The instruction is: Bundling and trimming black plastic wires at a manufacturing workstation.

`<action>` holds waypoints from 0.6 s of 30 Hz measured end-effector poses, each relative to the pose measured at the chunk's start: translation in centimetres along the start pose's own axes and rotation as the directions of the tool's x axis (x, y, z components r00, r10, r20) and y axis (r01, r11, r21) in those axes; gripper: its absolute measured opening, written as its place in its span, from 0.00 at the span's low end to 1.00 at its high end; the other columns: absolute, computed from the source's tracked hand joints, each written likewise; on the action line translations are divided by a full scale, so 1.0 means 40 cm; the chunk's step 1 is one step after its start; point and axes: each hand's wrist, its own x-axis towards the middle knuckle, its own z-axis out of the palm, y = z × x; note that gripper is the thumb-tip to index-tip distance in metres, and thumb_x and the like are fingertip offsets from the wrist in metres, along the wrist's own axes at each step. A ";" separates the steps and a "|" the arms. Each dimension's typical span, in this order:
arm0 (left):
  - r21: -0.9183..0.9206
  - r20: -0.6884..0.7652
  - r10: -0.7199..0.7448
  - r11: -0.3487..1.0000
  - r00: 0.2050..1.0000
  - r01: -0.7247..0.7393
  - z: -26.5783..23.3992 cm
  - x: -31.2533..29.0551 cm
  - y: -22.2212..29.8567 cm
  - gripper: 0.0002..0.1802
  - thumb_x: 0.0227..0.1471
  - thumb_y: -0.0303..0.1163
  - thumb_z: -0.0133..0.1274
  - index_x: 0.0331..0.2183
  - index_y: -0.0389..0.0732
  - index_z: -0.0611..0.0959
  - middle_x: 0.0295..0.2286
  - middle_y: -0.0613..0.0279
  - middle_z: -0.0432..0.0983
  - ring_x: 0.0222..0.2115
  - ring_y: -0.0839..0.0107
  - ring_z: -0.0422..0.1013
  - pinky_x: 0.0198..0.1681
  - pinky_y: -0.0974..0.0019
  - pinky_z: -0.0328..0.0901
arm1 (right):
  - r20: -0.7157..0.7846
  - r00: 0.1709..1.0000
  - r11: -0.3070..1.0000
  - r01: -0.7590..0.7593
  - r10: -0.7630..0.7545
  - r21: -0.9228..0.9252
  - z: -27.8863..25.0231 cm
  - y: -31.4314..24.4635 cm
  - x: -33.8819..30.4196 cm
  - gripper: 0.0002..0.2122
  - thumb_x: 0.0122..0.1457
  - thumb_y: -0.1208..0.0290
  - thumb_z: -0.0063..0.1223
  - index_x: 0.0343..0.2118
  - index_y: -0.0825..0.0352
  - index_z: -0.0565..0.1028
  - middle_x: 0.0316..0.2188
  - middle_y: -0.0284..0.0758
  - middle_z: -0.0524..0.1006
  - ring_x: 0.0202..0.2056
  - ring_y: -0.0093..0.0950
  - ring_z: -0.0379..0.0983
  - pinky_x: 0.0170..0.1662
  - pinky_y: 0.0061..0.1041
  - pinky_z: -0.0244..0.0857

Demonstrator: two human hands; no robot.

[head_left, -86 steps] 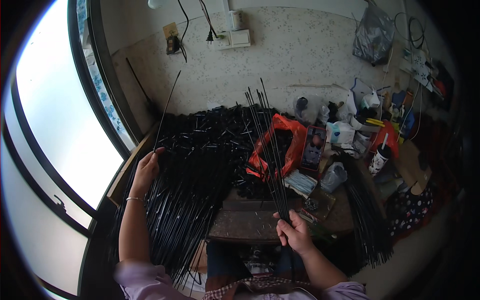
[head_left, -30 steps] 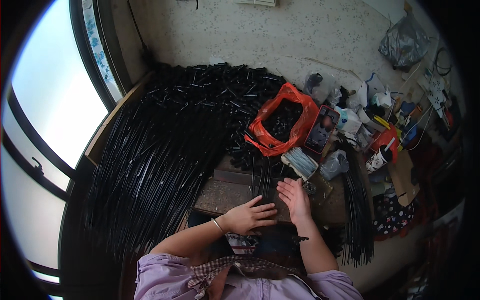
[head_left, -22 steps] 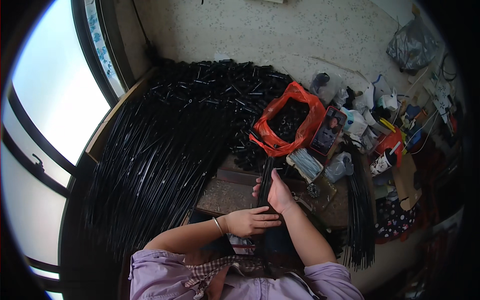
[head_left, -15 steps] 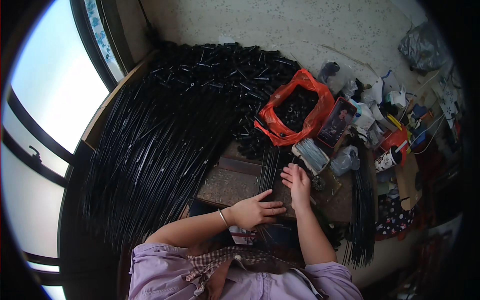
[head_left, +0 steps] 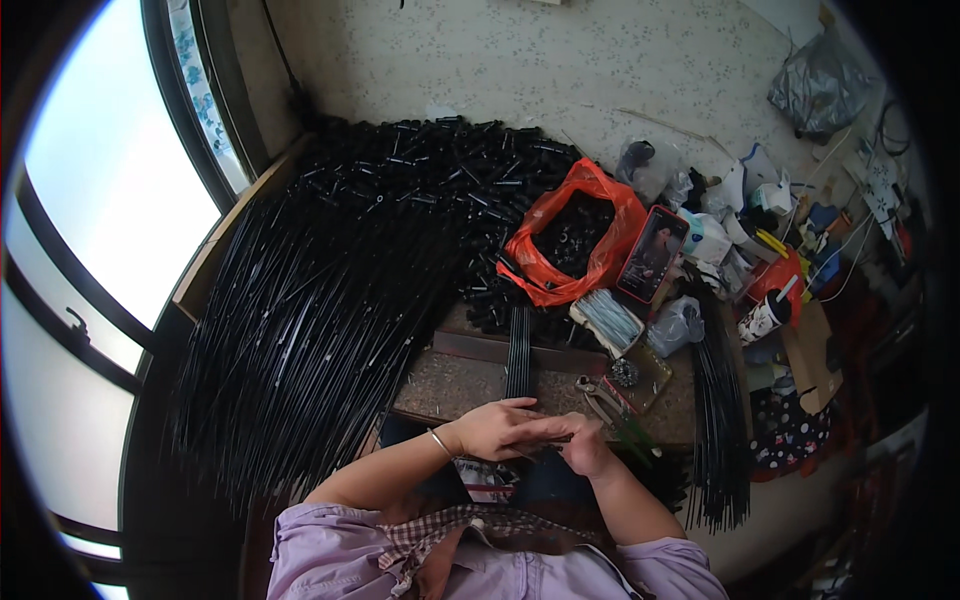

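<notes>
A narrow row of thin black rods point(head_left: 518, 350) runs from the black pile toward me, across the brown table point(head_left: 465, 380). Over its near end, at the table's front edge, lies my left hand point(head_left: 490, 430), fingers stretched to the right and thumb across the rods. My right hand point(head_left: 582, 445) comes against it from the right, its fingers straight and overlapping the left fingertips. The rods' near ends are mostly hidden beneath both hands. Just beyond my right hand lie pliers point(head_left: 597, 400). A dark strip point(head_left: 470, 348) crosses the table by the rods.
A big heap of black rods point(head_left: 300, 320) with thicker ends covers the left side. Behind stands a red plastic bag point(head_left: 520, 285) of small black parts. To its right are a phone point(head_left: 652, 255), a box of pale thin sticks point(head_left: 608, 322), a patterned cup point(head_left: 765, 318) and another rod bundle point(head_left: 718, 430).
The right hand has come down toward me and met the left hand. Beneath them, the loosely spread rods now lie close together. The whole view has shifted slightly.
</notes>
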 end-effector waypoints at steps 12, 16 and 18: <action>0.016 -0.118 -0.092 0.995 0.989 0.094 -0.001 0.000 0.012 0.19 0.39 0.35 0.56 0.36 0.37 0.76 0.40 0.49 0.70 0.39 0.51 0.67 0.45 0.56 0.63 | -0.612 0.771 0.976 -0.218 0.176 0.006 0.021 0.029 -0.005 0.14 0.46 0.74 0.60 0.37 0.70 0.75 0.30 0.36 0.78 0.32 0.21 0.73 0.36 0.18 0.64; 0.028 -0.161 0.023 0.999 0.987 -0.019 0.000 -0.036 -0.009 0.18 0.37 0.33 0.56 0.34 0.39 0.77 0.39 0.51 0.71 0.38 0.52 0.68 0.45 0.57 0.63 | -0.458 0.887 0.977 -0.147 0.062 -0.153 0.055 -0.080 0.015 0.13 0.48 0.73 0.57 0.39 0.66 0.75 0.29 0.37 0.78 0.28 0.23 0.75 0.33 0.19 0.67; -0.074 -0.173 -0.072 0.995 0.982 0.059 -0.014 -0.002 0.017 0.13 0.39 0.37 0.57 0.26 0.37 0.77 0.32 0.51 0.73 0.37 0.52 0.69 0.44 0.57 0.64 | -0.445 0.894 0.994 0.005 -0.055 -0.112 0.026 -0.095 0.022 0.12 0.48 0.77 0.56 0.37 0.70 0.75 0.32 0.38 0.78 0.33 0.24 0.75 0.37 0.19 0.67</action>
